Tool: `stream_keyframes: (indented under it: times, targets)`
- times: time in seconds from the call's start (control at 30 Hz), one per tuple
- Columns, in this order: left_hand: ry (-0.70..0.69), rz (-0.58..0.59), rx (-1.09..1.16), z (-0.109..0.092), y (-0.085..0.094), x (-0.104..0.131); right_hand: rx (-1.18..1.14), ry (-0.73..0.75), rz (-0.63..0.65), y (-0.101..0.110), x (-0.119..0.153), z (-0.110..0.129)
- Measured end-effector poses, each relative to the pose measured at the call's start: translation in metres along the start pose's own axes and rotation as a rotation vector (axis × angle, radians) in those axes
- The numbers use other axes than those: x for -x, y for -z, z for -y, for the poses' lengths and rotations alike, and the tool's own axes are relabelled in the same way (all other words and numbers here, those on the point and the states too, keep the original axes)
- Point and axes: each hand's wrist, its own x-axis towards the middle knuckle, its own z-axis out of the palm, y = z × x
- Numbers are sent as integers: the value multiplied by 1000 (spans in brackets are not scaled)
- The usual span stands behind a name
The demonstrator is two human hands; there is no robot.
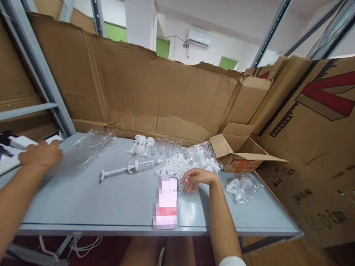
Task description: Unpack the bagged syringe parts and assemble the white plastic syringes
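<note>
At the far left my left hand (42, 154) has its fingers curled down by a white block-like object (23, 142); whether it grips it is not clear. A clear plastic bag (89, 149) lies just right of that hand. My right hand (196, 178) hovers with loosely bent, parted fingers and nothing in them, beside a lit phone (167, 201). Behind the phone is a pile of small white plastic parts (175, 164). An assembled white syringe-like piece with a spring-shaped barrel (143, 165) lies left of the pile.
White plunger-like parts (140, 144) and clear ribbed cylinders (166, 145) stand at the back. An open cardboard box (245, 156) and a bag of white parts (242, 188) are on the right. Cardboard walls (152, 91) surround the grey table (124, 204).
</note>
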Motion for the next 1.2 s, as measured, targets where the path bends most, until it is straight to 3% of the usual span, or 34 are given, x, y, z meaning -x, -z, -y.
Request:
stream_keyframes:
  times: [0.07,0.17,0.27,0.37,0.47,0.63,0.73,0.9,1.03,1.2]
  targets:
    - [-51,-75,-124,-28,10,12,-33,-60,23,-4,-5,0]
    - [-411,-134,-39,-77,16,35,-64,-73,-42,-7,-11,-1]
    - [-733,36,109,-120,10,60,-93,-20,-130,-5,-13,-2]
    - [-848,152,148,-149,-4,83,-115,23,-141,-2,-13,-4]
    - [-850,193,177,-164,-18,96,-119,45,-134,-2,-14,-4]
    - [-785,185,241,-173,-31,100,-99,98,-171,-5,-17,-3]
    - [-779,149,226,-175,-26,101,-90,107,-152,-5,-16,-2]
    - [-819,13,245,-185,-4,108,-24,145,-171,-2,-14,-1]
    - [-947,-150,276,-204,12,116,-24,321,-386,-2,-20,2]
    - [-1125,-358,285,-233,22,126,-27,558,-864,-8,-31,7]
